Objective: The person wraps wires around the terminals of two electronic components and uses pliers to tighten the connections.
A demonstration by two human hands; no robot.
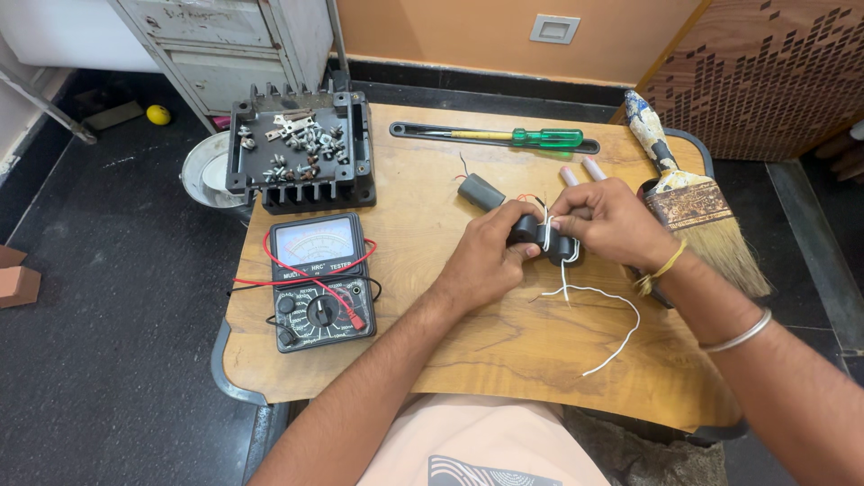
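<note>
both hands meet near the middle of the wooden table [504,351]: the left hand [490,256] curls tight around a small black cylindrical part [549,240] wrapped with thin white wire [589,310], while the right hand [612,220] pinches its top. the wire's loose end trails toward the near right.

Green-handled screwdriver [504,136], black multimeter [320,281]

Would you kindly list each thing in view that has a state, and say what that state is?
Left hand: gripping the black component.
Right hand: pinching the white wire at the component.
Black component: held above the table, white wire wrapped around it.
White wire: loose end trailing on the table.
Multimeter: flat, red lead draped over it.
Black housing: open, screws inside.
Screwdriver: lying flat.
Paintbrush: lying flat.
</note>
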